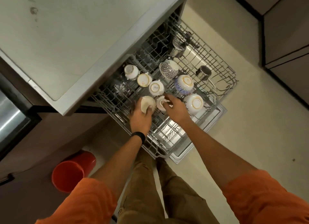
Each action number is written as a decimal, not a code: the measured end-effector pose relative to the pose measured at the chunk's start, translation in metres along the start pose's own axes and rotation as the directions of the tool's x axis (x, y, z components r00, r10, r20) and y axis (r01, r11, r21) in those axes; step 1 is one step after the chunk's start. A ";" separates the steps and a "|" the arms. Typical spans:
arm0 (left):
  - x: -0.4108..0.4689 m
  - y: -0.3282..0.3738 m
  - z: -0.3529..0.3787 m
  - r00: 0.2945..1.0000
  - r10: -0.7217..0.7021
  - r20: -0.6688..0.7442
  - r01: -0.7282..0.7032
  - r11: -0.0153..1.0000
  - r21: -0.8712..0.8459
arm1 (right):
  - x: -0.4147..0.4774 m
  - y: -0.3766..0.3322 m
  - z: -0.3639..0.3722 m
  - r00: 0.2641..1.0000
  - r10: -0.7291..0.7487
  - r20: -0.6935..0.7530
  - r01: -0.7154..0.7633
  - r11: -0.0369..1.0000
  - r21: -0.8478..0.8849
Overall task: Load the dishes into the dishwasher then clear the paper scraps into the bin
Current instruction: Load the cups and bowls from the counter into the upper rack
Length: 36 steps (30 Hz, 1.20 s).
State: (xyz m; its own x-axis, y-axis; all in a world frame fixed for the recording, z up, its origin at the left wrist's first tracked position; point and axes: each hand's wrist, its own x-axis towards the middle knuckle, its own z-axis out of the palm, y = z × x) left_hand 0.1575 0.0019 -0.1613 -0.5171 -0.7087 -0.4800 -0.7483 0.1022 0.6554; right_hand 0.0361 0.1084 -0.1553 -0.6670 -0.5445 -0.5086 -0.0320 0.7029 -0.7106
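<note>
The dishwasher's wire upper rack (pixel 222 73) is pulled out below the counter. My left hand (pixel 142 118) grips an upside-down beige cup (pixel 147 102) at the rack's near left. Beside it, my right hand (pixel 175 106) holds a white cup (pixel 161 103) with its fingers around the rim. Several white cups (pixel 156 88) stand upside down in a row behind them. Patterned bowls (pixel 168 69) and a white bowl (pixel 194 103) sit on the right side.
A red bin (pixel 68 173) stands on the floor at my left, against the cabinet. The open dishwasher door (pixel 200 137) lies under the rack. Steel cups (pixel 203 72) sit at the rack's far end. The grey countertop (pixel 66 31) overhangs the left.
</note>
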 end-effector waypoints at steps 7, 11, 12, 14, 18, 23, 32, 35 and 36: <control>-0.060 0.036 0.027 0.728 0.502 0.467 -0.676 0.639 0.367 | -0.047 0.040 -0.068 0.951 0.167 -0.262 -0.080 0.946 0.313; -0.068 0.057 0.055 0.450 0.540 0.711 -0.891 0.223 0.396 | -0.071 0.073 -0.091 0.884 0.337 -0.324 -0.111 0.824 0.555; -0.069 0.059 0.062 0.365 0.518 0.774 -0.922 0.085 0.377 | -0.075 0.081 -0.091 0.867 0.382 -0.320 -0.119 0.782 0.612; -0.070 0.062 0.075 0.216 0.397 0.892 -0.929 -0.196 0.313 | -0.085 0.096 -0.091 0.836 0.470 -0.283 -0.129 0.670 0.731; -0.069 0.064 0.086 0.205 0.142 0.968 -0.833 -0.494 0.249 | -0.098 0.105 -0.087 0.863 0.505 -0.021 -0.179 0.345 0.921; -0.071 0.059 0.086 0.241 -0.069 0.968 -0.712 -0.690 0.128 | -0.094 0.107 -0.080 0.893 0.438 0.104 -0.212 0.204 0.956; -0.063 0.077 0.077 0.179 -0.068 0.981 -0.760 -0.643 0.094 | -0.088 0.114 -0.086 0.889 0.428 0.160 -0.272 0.214 0.938; -0.059 0.078 0.074 0.156 -0.059 0.986 -0.761 -0.644 0.082 | -0.088 0.111 -0.084 0.889 0.423 0.174 -0.275 0.190 0.942; -0.058 0.077 0.072 0.147 -0.055 0.988 -0.761 -0.643 0.078 | -0.088 0.112 -0.082 0.892 0.418 0.173 -0.268 0.180 0.946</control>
State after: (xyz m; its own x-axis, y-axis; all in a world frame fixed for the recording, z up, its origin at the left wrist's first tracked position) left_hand 0.0996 0.1013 -0.1250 -0.4455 0.5795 -0.6824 0.8429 0.5283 -0.1017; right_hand 0.0299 0.2724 -0.1497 -0.4793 -0.2709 -0.8348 0.8776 -0.1608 -0.4517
